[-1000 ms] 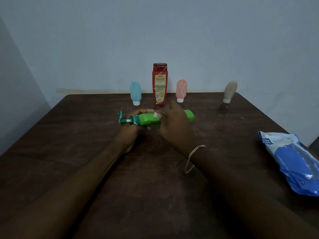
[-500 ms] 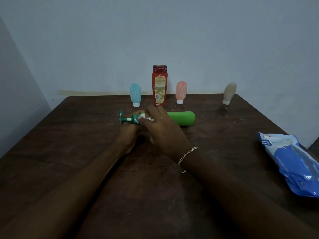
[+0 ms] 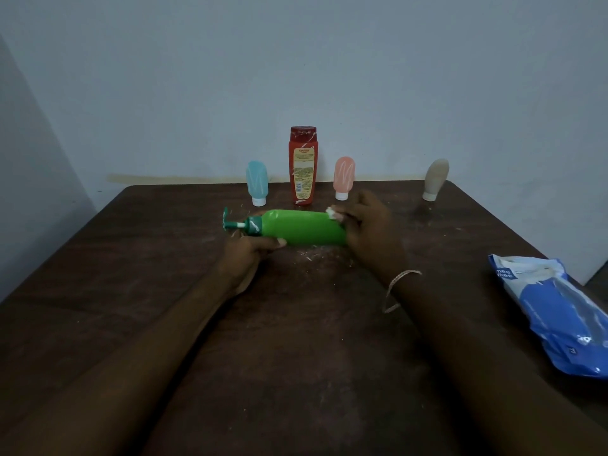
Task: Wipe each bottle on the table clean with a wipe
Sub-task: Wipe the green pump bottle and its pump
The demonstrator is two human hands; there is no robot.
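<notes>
A green pump bottle [image 3: 301, 227] lies on its side at the table's middle, pump pointing left. My left hand [image 3: 248, 255] grips it from below near the neck. My right hand [image 3: 370, 227] is at the bottle's base end and pinches a small white wipe [image 3: 333, 213] against it. Behind stand a blue tube [image 3: 257, 182], a tall red bottle [image 3: 303, 165], a pink tube [image 3: 343, 177] and a beige tube [image 3: 435, 179], all upright on their caps or bases.
A blue and white wipes pack [image 3: 552, 311] lies at the table's right edge. The dark wooden table [image 3: 164, 291] meets a pale wall at the back. Small white crumbs lie under the green bottle.
My right hand has slid the wipe from the pump end rightward along the green bottle to its base. My left hand keeps its hold near the neck.
</notes>
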